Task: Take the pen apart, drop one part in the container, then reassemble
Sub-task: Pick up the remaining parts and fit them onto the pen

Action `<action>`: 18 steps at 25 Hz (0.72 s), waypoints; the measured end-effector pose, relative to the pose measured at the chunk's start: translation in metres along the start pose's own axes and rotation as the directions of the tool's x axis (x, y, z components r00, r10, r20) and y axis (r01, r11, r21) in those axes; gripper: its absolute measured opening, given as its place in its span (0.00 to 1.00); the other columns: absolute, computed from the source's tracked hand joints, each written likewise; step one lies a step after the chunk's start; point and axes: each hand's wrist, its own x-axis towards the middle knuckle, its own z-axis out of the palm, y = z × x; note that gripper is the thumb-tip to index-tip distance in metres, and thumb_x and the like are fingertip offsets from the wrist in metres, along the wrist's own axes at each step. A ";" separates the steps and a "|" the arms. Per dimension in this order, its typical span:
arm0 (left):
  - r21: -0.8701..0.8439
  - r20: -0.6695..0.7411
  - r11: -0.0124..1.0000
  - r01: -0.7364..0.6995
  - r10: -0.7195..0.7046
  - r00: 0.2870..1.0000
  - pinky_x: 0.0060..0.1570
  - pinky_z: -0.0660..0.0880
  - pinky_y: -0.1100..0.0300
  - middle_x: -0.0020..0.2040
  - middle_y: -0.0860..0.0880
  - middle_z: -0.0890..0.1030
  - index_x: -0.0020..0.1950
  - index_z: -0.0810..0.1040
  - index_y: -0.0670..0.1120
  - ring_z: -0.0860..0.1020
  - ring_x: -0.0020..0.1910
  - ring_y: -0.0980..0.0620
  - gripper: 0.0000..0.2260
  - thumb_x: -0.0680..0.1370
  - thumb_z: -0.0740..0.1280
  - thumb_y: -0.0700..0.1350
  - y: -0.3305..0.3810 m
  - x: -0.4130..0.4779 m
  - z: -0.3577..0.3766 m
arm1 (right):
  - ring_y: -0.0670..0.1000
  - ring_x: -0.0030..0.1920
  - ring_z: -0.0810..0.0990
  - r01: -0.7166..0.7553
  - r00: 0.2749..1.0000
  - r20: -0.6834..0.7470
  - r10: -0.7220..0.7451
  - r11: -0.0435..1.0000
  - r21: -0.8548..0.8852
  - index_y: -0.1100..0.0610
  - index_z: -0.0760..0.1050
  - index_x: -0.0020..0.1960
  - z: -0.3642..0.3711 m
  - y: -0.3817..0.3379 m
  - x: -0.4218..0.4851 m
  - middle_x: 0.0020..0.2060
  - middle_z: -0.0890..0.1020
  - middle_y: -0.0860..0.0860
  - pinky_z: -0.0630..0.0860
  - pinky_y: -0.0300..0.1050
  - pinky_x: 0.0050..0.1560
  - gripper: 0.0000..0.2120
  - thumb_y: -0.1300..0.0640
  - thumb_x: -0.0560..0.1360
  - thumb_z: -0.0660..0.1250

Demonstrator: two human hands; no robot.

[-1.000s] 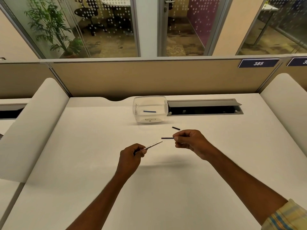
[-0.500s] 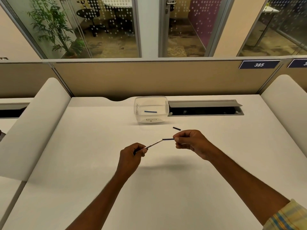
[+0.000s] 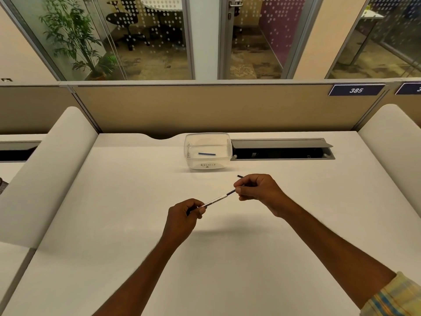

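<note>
White printed pen barrel (image 3: pixel 216 200) with thin dark refill (image 3: pixel 231 192) partly inserted, tilted, held near clear plastic container (image 3: pixel 208 161); blue part (image 3: pixel 206 153) lies inside container.

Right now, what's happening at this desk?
A person is putting a pen together. The left hand grips the white barrel, and the right hand feeds a thin dark piece into its end. One blue part lies in the clear container; a small dark piece lies on the desk behind the right hand.
</note>
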 end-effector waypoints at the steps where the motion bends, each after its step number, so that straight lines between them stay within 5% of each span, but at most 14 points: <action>1: -0.016 0.003 1.000 0.000 0.000 1.000 0.35 0.75 0.69 0.35 0.51 0.86 0.46 0.88 0.53 0.77 0.30 0.61 0.07 0.80 0.75 0.41 0.001 0.000 0.001 | 0.54 0.43 0.87 0.013 1.000 0.004 -0.013 1.000 -0.007 0.60 0.89 0.51 0.004 -0.001 0.001 0.42 0.88 0.55 0.88 0.50 0.52 0.07 0.66 0.74 0.80; 10: -0.096 0.053 0.993 0.064 -0.059 0.997 0.39 0.78 0.66 0.42 0.49 0.90 0.46 0.88 0.55 0.89 0.40 0.50 0.11 0.80 0.74 0.39 0.006 0.002 0.008 | 0.51 0.46 0.89 0.026 0.998 0.062 -0.024 0.999 -0.038 0.60 0.88 0.55 0.021 -0.008 0.006 0.44 0.89 0.55 0.85 0.42 0.50 0.16 0.73 0.70 0.80; 13: -0.079 0.073 0.993 0.089 -0.083 0.994 0.47 0.80 0.57 0.42 0.50 0.91 0.46 0.88 0.54 0.87 0.42 0.53 0.07 0.77 0.77 0.41 0.007 0.004 0.009 | 0.52 0.48 0.88 0.011 0.996 0.090 -0.012 1.000 0.011 0.59 0.88 0.55 0.022 -0.007 0.006 0.45 0.88 0.56 0.85 0.45 0.53 0.17 0.73 0.70 0.80; 18: -0.071 0.107 0.993 0.099 -0.091 0.990 0.50 0.80 0.60 0.43 0.49 0.91 0.47 0.88 0.51 0.87 0.43 0.56 0.06 0.76 0.79 0.40 0.005 0.009 0.013 | 0.54 0.49 0.88 0.001 0.992 0.125 -0.007 0.999 0.048 0.60 0.88 0.56 0.027 -0.005 0.010 0.46 0.88 0.57 0.85 0.48 0.54 0.17 0.74 0.70 0.79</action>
